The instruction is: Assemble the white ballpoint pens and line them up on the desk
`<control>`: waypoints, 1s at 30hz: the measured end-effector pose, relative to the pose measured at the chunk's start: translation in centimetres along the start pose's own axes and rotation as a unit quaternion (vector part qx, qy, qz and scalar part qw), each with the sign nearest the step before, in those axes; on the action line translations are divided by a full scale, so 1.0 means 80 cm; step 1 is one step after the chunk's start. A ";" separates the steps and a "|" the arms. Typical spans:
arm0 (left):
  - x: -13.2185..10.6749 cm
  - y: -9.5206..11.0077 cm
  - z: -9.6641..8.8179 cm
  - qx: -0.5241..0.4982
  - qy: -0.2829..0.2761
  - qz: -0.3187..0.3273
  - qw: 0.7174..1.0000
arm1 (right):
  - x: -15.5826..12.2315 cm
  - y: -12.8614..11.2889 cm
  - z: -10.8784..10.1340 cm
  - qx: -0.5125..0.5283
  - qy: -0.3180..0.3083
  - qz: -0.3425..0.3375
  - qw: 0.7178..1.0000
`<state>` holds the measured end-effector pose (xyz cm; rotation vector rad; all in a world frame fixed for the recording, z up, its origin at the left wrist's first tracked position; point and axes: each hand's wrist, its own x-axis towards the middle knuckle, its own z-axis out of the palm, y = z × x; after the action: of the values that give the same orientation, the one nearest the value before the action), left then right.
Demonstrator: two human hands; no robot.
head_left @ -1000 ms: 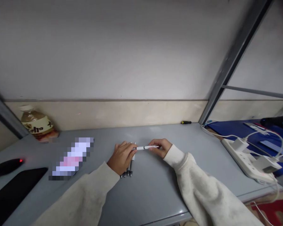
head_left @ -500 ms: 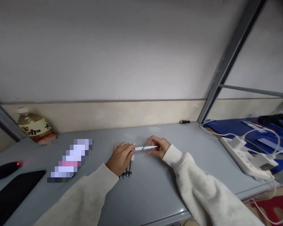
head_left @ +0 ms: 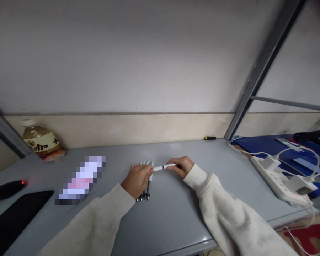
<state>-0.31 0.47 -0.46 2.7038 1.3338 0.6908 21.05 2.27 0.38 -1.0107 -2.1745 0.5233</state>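
Note:
A white pen (head_left: 160,168) with a dark mark near its middle spans the gap between my two hands. My left hand (head_left: 138,178) grips its left part with thumb and fingers. At the other end, my right hand (head_left: 181,166) pinches the pen near its tip, fingers closed. Under and beside my left hand, several white-and-dark pens (head_left: 148,188) lie side by side on the grey desk (head_left: 173,217). Their white ends show above the hand and their dark ends below; the middles are mostly hidden by it.
A pixelated bright phone (head_left: 81,181), a dark flat object (head_left: 18,220), a black mouse (head_left: 8,190) with a red light and a drink bottle (head_left: 41,142) are on the left. A yellow-black screwdriver (head_left: 210,138) lies by the wall. Chargers fill part of a white power strip (head_left: 272,183) at right.
My right hand's fingers have closed onto the pen's right end, where they were more spread. The pen now tilts slightly up to the right. My left hand keeps its hold.

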 end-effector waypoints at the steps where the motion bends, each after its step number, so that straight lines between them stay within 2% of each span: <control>1: 0.000 0.000 0.000 0.009 0.007 0.005 1.000 | -0.001 0.000 0.001 0.000 -0.003 0.005 1.000; 4: 0.000 0.001 -0.001 0.046 0.033 0.017 0.998 | -0.003 -0.001 0.002 0.044 -0.025 0.041 0.998; 7: 0.000 0.004 -0.004 0.060 0.061 0.027 0.996 | -0.002 -0.004 0.002 0.167 -0.033 0.121 0.978; 9: 0.000 0.007 -0.007 0.044 0.077 0.034 0.995 | 0.001 -0.006 0.002 0.273 -0.013 0.169 0.947; 12: -0.001 0.012 -0.010 0.000 0.079 0.042 0.996 | 0.008 -0.009 -0.001 0.415 0.037 0.204 0.886; 14: -0.002 0.014 -0.011 -0.028 0.069 0.038 0.996 | 0.011 -0.010 -0.003 0.475 0.061 0.222 0.849; 16: -0.002 0.016 -0.011 -0.035 0.066 0.021 0.997 | 0.013 -0.008 -0.005 0.499 0.093 0.232 0.830; 20: -0.001 0.014 -0.011 -0.003 0.081 -0.023 0.996 | 0.013 -0.004 -0.005 0.483 0.162 0.216 0.833; 25: 0.000 0.009 -0.008 0.048 0.075 -0.054 0.995 | 0.013 -0.005 -0.005 0.456 0.169 0.212 0.848; 30: -0.001 0.007 -0.005 0.074 0.044 -0.075 0.993 | 0.014 -0.007 -0.006 0.462 0.184 0.222 0.839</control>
<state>-0.10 0.00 0.03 2.6735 1.6511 0.7331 20.59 2.80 1.50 -0.9188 -1.0761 1.3080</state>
